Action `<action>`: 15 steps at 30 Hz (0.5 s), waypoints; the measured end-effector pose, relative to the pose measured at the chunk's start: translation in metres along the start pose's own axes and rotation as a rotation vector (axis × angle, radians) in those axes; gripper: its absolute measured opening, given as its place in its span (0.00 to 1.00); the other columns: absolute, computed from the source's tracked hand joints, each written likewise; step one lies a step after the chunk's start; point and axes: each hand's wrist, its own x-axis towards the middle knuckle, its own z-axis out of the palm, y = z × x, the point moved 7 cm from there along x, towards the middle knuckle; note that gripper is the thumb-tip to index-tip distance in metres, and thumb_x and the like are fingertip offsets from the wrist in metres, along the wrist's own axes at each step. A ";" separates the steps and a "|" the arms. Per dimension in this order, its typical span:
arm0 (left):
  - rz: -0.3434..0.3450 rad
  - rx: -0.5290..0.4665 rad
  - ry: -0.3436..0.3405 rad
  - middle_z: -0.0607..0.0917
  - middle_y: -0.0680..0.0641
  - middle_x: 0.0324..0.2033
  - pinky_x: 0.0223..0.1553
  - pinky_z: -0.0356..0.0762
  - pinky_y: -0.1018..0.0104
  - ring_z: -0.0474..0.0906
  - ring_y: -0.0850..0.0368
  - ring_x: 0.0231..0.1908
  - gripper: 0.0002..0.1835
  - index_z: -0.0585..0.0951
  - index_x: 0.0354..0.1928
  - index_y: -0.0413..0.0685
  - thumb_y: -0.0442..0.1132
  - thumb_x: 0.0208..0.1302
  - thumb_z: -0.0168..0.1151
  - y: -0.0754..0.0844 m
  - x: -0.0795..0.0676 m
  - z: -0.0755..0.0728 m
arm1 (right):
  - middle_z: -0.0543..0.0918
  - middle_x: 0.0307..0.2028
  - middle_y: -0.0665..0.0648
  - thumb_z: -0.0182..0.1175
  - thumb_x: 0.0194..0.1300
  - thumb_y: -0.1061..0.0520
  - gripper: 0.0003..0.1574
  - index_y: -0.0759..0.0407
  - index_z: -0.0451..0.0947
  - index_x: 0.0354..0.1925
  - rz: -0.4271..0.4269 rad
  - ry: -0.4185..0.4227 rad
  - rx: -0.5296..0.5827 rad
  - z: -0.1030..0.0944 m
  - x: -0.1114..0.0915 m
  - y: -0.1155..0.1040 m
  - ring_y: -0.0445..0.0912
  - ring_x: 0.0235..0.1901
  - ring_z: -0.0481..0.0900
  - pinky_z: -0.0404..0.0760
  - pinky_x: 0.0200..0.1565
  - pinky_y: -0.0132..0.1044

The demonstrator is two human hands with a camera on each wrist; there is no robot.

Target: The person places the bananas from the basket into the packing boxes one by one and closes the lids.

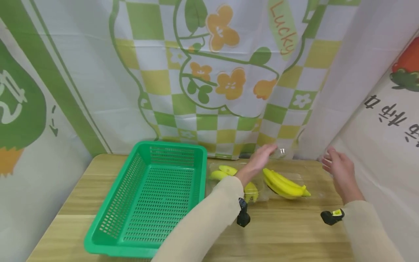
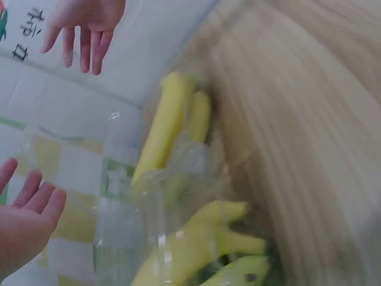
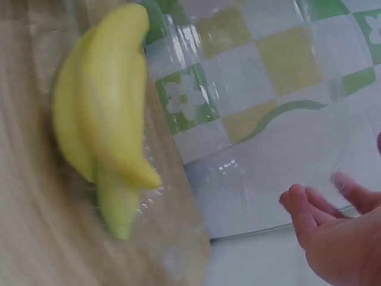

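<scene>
My left hand [image 1: 260, 160] reaches over the table between two groups of yellow bananas, its fingers extended beside a shiny edge of clear plastic [image 1: 280, 153]. Farther right, my right hand [image 1: 340, 171] is raised with fingers loosely bent and nothing between them. A bunch of bananas [image 1: 285, 184] lies in a clear plastic container, between the two hands in the head view. To its left, more bananas [image 1: 251, 191] lie in another clear container [image 1: 211, 189], partly hidden by my left forearm. Clear plastic [image 3: 226, 170] stands up behind the bananas [image 3: 113, 101] in the right wrist view.
A green perforated plastic basket [image 1: 203, 163] stands on the left of the wooden table [image 1: 281, 233]. A printed, checked cloth [image 1: 209, 123] hangs right behind the table, and pale printed panels [image 1: 386, 145] flank both sides.
</scene>
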 end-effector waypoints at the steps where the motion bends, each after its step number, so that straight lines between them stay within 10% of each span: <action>1: -0.003 0.026 -0.012 0.77 0.43 0.73 0.80 0.66 0.49 0.72 0.46 0.75 0.30 0.76 0.74 0.47 0.56 0.85 0.38 -0.003 -0.003 0.003 | 0.74 0.48 0.40 0.48 0.80 0.30 0.57 0.72 0.49 0.82 0.015 -0.013 0.012 -0.001 -0.005 0.005 0.25 0.40 0.80 0.84 0.45 0.17; 10: -0.077 0.232 -0.088 0.76 0.51 0.76 0.82 0.63 0.51 0.68 0.50 0.78 0.35 0.78 0.72 0.55 0.64 0.85 0.30 -0.024 -0.026 0.018 | 0.80 0.33 0.32 0.54 0.77 0.30 0.42 0.60 0.67 0.70 0.217 0.034 -0.033 -0.006 -0.030 0.047 0.28 0.38 0.80 0.83 0.44 0.21; 13: -0.100 0.271 -0.106 0.75 0.52 0.77 0.83 0.61 0.52 0.66 0.49 0.79 0.35 0.76 0.75 0.56 0.64 0.84 0.31 -0.028 -0.030 0.021 | 0.87 0.56 0.53 0.49 0.79 0.30 0.50 0.63 0.60 0.80 0.249 0.050 -0.115 -0.004 -0.032 0.055 0.44 0.58 0.83 0.80 0.66 0.34; 15: -0.127 0.276 -0.097 0.75 0.53 0.76 0.82 0.63 0.52 0.67 0.49 0.79 0.34 0.74 0.76 0.58 0.64 0.84 0.33 -0.029 -0.033 0.022 | 0.75 0.73 0.63 0.46 0.79 0.29 0.52 0.64 0.55 0.82 0.250 0.058 -0.146 -0.003 -0.033 0.059 0.53 0.72 0.73 0.71 0.76 0.45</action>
